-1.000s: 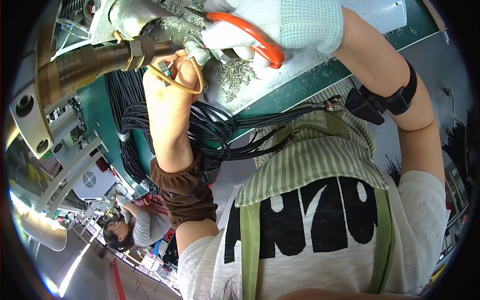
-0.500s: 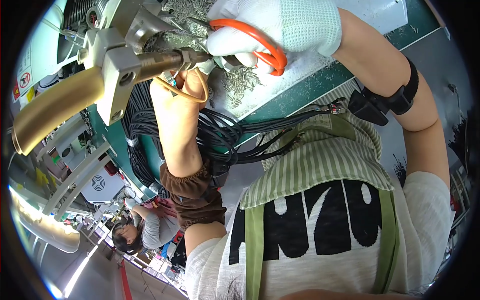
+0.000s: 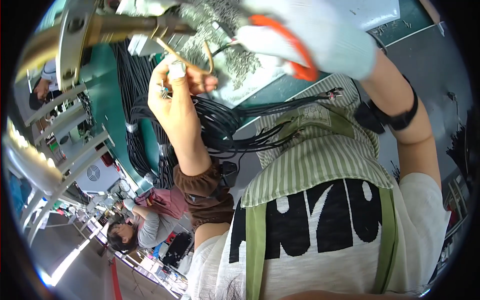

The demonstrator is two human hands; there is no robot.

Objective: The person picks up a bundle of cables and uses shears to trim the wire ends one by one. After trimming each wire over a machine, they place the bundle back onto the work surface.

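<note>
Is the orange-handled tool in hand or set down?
In hand: the gloved right hand holds the orange-handled tool, its handle against the glove.

We list: glove [image 3: 330, 45], matt cloth, its weave blurred; tool handle [image 3: 306, 73], smooth, glossy orange plastic by its look; cables [image 3: 215, 120], smooth black plastic, faintly glossy; clippings [image 3: 241, 75], rough silvery metal; pipe [image 3: 120, 29], shiny brass-coloured metal; tabletop [image 3: 105, 100], smooth, material unclear to us; apron [image 3: 315, 150], matt cloth; sleeve cover [image 3: 196, 185], gathered matt cloth.
</note>
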